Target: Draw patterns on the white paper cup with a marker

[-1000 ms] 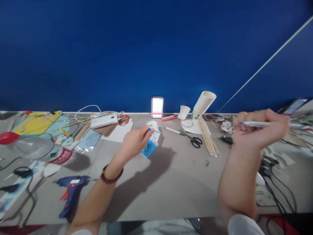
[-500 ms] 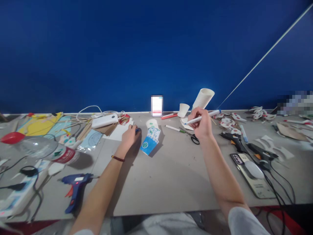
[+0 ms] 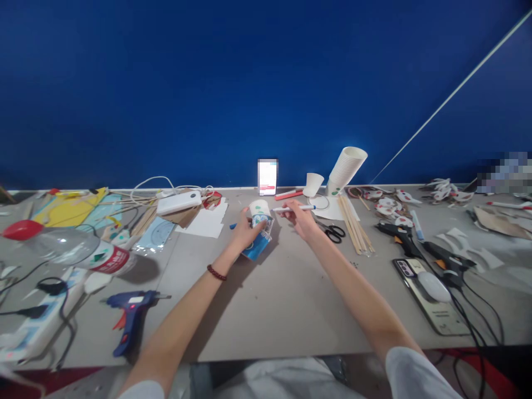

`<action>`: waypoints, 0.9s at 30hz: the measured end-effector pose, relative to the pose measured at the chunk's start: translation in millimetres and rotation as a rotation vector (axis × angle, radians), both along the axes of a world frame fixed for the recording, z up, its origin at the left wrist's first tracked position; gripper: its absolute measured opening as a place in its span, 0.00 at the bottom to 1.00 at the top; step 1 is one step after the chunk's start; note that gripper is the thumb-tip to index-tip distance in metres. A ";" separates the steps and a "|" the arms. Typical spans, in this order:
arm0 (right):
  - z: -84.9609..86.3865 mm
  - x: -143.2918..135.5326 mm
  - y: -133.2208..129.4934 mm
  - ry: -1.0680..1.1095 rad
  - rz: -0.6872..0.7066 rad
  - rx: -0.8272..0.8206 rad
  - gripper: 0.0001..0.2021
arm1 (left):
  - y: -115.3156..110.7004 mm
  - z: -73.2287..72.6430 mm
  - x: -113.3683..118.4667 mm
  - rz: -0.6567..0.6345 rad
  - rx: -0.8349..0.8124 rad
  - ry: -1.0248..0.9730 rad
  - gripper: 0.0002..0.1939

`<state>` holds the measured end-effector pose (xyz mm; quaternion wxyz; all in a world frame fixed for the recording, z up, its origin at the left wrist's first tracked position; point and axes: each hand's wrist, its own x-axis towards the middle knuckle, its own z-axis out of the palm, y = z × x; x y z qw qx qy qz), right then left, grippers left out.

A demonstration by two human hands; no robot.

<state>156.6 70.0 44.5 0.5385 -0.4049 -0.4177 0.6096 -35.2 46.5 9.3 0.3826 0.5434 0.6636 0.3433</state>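
My left hand (image 3: 244, 234) is closed around a paper cup (image 3: 260, 208) in the middle of the table, its thumb across the front. The cup is white with green marks. Blue paper (image 3: 258, 248) with a white wavy pattern covers its lower part, partly hidden by my fingers. My right hand (image 3: 302, 219) pinches a white marker (image 3: 296, 209) with a blue end, its tip close to the cup's right side; whether it touches, I cannot tell. Beside my left fingers lies a small blue piece (image 3: 233, 226), perhaps a cap.
A phone with a lit screen (image 3: 267, 177) stands at the wall. Stacked paper cups (image 3: 348, 166), scissors (image 3: 333, 233) and wooden sticks (image 3: 355, 224) are to the right. Glue guns (image 3: 131, 318) with cables, a plastic bottle (image 3: 78, 252) and a power strip (image 3: 44, 316) lie around the sides.
My left hand has moved right from beside the blue piece and taken hold of the cup. My right hand has brought the marker left and lower, up to the cup.
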 end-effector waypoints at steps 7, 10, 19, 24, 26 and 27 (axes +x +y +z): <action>-7.8 -10.4 -6.6 -0.048 0.023 0.025 0.17 | -1.6 10.7 7.2 0.102 -0.148 -0.399 0.50; -4.6 -10.2 -8.8 -0.049 0.029 0.030 0.15 | -1.5 11.0 6.9 0.071 -0.212 -0.659 0.47; 7.7 -0.6 -12.2 0.000 0.085 0.073 0.11 | -11.3 6.6 9.1 -0.033 -0.173 -0.911 0.38; 12.3 -2.1 -17.3 -0.127 0.095 0.124 0.11 | -5.9 -2.4 9.6 -0.067 -0.334 -1.104 0.25; 14.4 -2.8 -20.3 -0.163 0.095 0.149 0.11 | -6.2 -2.5 9.6 -0.063 -0.264 -1.103 0.27; 15.3 -3.0 -21.6 -0.170 0.096 0.162 0.11 | -7.4 -1.7 9.6 -0.061 -0.217 -1.087 0.29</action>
